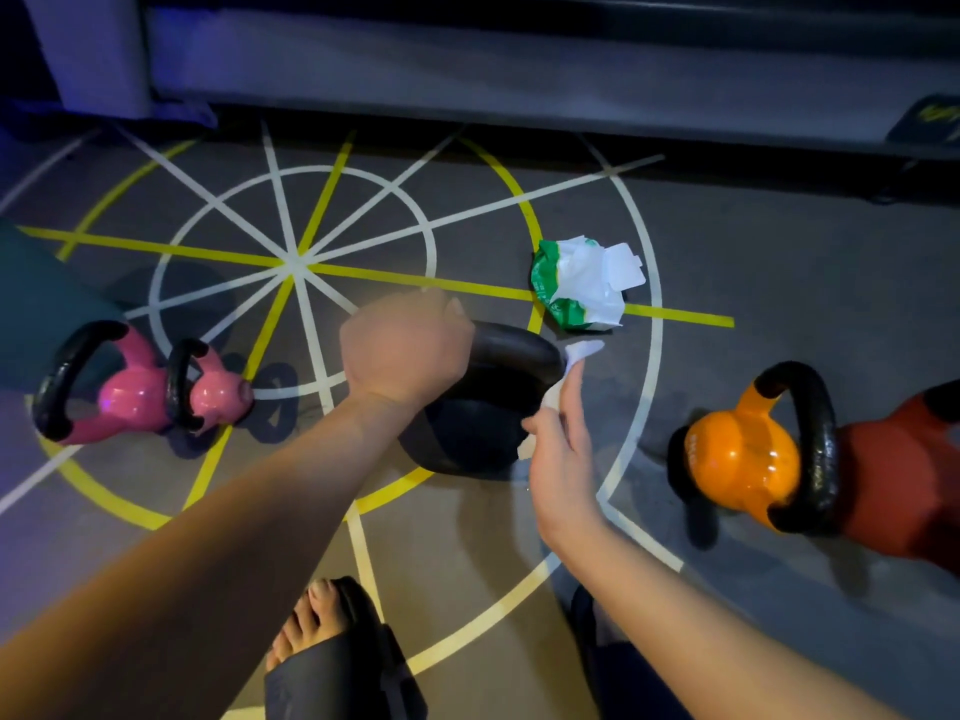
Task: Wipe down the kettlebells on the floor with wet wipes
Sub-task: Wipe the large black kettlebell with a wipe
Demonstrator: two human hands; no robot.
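A black kettlebell stands on the floor in the middle. My left hand grips its handle from the left. My right hand presses a white wet wipe against the kettlebell's right side with straight fingers. Two pink kettlebells with black handles sit at the left. An orange kettlebell and a red one sit at the right. A green and white wet-wipe pack lies open behind the black kettlebell.
The grey floor carries white and yellow circle and spoke lines. A low dark platform edge runs along the back. My sandalled foot is below the black kettlebell, a dark trouser leg to its right.
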